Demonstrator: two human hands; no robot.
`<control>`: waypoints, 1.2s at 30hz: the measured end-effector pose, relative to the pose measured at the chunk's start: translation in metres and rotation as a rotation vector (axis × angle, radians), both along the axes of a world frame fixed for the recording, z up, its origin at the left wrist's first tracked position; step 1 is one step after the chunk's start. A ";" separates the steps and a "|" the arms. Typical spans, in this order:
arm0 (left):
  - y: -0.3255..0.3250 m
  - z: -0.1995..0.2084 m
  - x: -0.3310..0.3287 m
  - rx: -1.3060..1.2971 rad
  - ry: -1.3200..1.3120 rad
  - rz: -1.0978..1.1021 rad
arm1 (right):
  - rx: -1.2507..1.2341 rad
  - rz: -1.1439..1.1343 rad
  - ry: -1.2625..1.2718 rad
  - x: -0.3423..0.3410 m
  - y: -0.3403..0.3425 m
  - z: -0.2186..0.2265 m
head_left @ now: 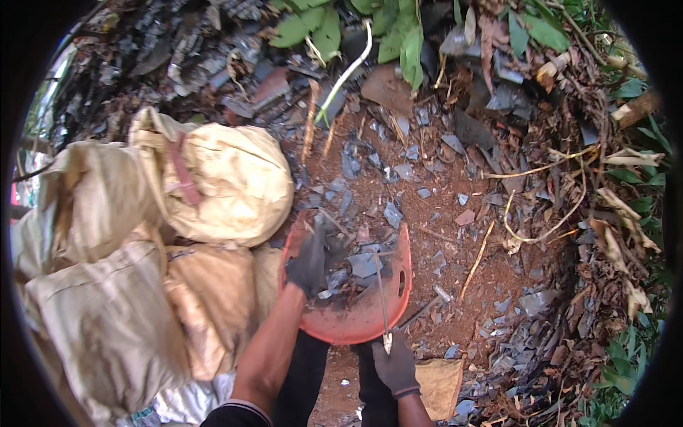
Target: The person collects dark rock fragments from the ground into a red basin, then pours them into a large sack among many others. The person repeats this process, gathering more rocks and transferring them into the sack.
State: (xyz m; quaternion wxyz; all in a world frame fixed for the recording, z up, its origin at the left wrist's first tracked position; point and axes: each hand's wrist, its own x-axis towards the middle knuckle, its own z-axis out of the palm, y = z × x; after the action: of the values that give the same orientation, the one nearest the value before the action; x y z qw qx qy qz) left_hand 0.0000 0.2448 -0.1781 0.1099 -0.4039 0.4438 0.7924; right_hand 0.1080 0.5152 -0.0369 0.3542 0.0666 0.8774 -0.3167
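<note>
A red plastic scoop pan (348,327), curved at the near side and with a handle slot at its right, lies in front of my legs. Grey flakes and shards (364,265) are heaped inside it. My left hand (309,260), in a dark glove, reaches over the pan's left side; its fingers are blurred against the dark pieces, and I cannot see whether they grip any. Near the pan's lower right rim, my gloved right hand (396,366) is closed on a thin metal hand tool (383,299), whose rod crosses the pan and ends in a short crosspiece above the shards.
Several filled cloth sacks (107,313) crowd the left side, a round cream one (235,181) nearest the pan. Reddish soil (455,242) strewn with shards spreads ahead and right. Roots, dry leaves and a dark bank (562,256) rise at right; green leaves (405,43) hang at the top.
</note>
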 end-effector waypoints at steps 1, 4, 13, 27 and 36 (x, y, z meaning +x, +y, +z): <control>0.001 0.040 0.020 0.066 -0.009 0.030 | -0.050 -0.010 0.007 0.000 -0.002 0.019; -0.004 0.155 0.051 0.185 0.074 0.115 | -0.176 -0.009 0.077 0.015 -0.006 0.077; -0.018 0.363 0.071 0.262 0.304 0.025 | -0.181 0.225 0.259 0.041 0.025 0.211; 0.016 0.436 0.143 0.400 0.384 -0.330 | -0.156 -0.126 0.257 0.186 0.017 0.272; 0.055 0.470 0.205 0.178 0.303 -0.679 | -0.106 -0.194 0.348 0.293 0.036 0.311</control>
State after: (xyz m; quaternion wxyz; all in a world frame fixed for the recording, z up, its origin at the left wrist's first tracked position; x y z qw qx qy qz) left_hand 0.2046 0.2995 0.2915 0.3339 -0.1011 0.4931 0.7970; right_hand 0.4012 0.5510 0.2741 0.1682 0.0763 0.8969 -0.4017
